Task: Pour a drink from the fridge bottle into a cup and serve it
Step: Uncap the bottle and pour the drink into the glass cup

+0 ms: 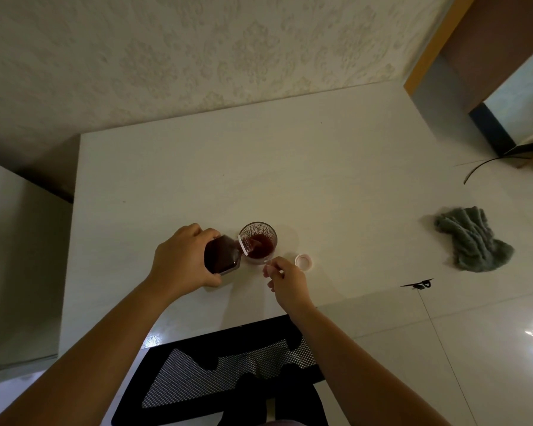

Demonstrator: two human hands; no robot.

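Pale embossed wallpaper (197, 50) fills the upper view, and below it a white table (259, 167) is seen pushed against the wall. A glossy tiled floor (490, 333) lies to the right of the table. At 6 o'clock, tucked under the table's near edge, the black mesh back of a chair (228, 361) is visible. A crumpled grey cloth (471, 241) lies on the floor at 3 o'clock, well apart from the table's contents.

Near the table's front edge, a bottle (222, 255) of dark reddish drink is held tilted, its white neck at the rim of the glass cup (258, 242), which already contains dark liquid. The left hand (182, 259) is wrapped firmly around the bottle's body, at 9 o'clock from the cup. The right hand (286, 284), at 5 o'clock from the cup, is pinched onto the cup's handle near the base. A white bottle cap (304, 261) rests upturned on the table just beside the cup, at 4 o'clock.
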